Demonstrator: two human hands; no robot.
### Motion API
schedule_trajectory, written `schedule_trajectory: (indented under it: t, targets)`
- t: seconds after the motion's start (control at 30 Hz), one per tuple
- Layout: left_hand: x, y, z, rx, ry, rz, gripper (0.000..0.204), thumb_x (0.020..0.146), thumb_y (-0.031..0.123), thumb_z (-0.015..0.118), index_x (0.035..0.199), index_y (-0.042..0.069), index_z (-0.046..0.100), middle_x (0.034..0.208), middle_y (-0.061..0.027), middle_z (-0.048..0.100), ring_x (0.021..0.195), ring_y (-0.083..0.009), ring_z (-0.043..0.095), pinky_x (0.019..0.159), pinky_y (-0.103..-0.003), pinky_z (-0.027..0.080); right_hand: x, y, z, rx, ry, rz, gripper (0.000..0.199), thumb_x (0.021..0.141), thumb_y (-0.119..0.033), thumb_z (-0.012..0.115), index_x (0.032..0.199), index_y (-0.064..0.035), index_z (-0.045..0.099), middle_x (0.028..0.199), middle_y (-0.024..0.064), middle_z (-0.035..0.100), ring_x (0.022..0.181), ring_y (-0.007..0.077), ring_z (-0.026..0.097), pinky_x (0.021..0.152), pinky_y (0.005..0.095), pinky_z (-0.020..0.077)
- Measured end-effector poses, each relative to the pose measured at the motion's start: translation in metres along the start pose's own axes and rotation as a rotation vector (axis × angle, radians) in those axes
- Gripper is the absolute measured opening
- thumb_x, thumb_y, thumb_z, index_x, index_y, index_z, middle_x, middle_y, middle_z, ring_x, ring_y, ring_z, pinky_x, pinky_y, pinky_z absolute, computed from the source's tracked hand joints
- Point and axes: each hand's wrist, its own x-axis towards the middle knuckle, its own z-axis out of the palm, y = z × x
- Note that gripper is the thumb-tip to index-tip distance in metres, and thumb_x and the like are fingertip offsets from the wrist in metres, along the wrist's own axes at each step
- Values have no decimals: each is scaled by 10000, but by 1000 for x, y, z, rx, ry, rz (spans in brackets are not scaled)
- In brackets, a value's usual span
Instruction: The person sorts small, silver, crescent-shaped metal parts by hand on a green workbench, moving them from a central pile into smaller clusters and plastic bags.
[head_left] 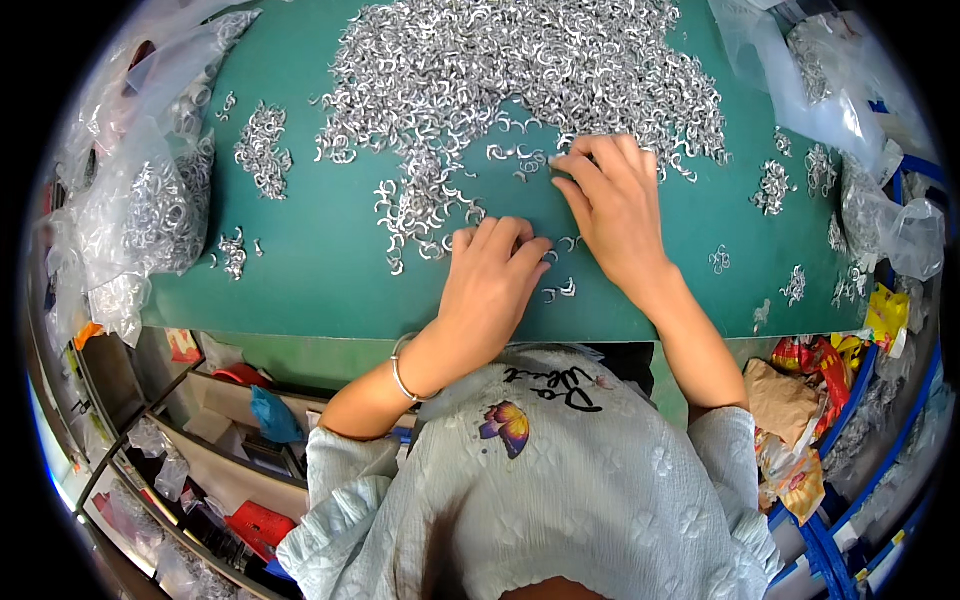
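A large pile of small curved silvery metal pieces (500, 70) covers the far middle of the green table (330, 290). My left hand (490, 285) rests at the pile's near edge, fingers curled and thumb drawn close to the index finger. A few loose pieces (566, 289) lie just right of its thumb. Farther off and to the right, my right hand (618, 215) bends its fingers down at the pile's edge. Its thumb and index finger come close together beside a small loose group (530, 158). Whatever sits between the fingertips of either hand is too small or hidden.
Clear plastic bags of metal pieces stand on the left (175, 200) and right (870, 215) of the table. Smaller heaps lie at the left (264, 150) and right (772, 188). Below the table's edge are a shelf (230, 400) on the left and crumpled packaging (785, 400) on the right.
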Motion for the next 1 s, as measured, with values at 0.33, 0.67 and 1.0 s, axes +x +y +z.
schedule_trajectory:
  t: [0.33, 0.67, 1.0]
  targets:
    - [-6, 5, 3, -48, -6, -27, 210, 778, 9, 717, 968, 60, 647, 972, -63, 553, 871, -244, 533, 766, -367, 359, -22, -10, -21, 73, -57, 77, 194, 783, -66, 714, 975, -70, 685, 977, 33, 595, 930, 230, 533, 807, 369, 376]
    - [-28, 7, -8, -122, 79, -122, 142, 779, -40, 703, 902, 12, 653, 897, -110, 618, 809, -300, 589, 735, -379, 448, -62, -20, -48, 209, -172, 85, 268, 743, -47, 741, 1006, -79, 700, 1024, 39, 610, 946, 247, 540, 794, 368, 375]
    - [-31, 19, 2, -108, -93, -75, 343, 764, 21, 733, 1084, 27, 609, 1056, -115, 540, 972, -300, 530, 824, -402, 427, -97, -35, -34, 279, -150, 115, 274, 734, -43, 754, 1000, -47, 690, 970, 59, 603, 876, 250, 544, 730, 359, 389]
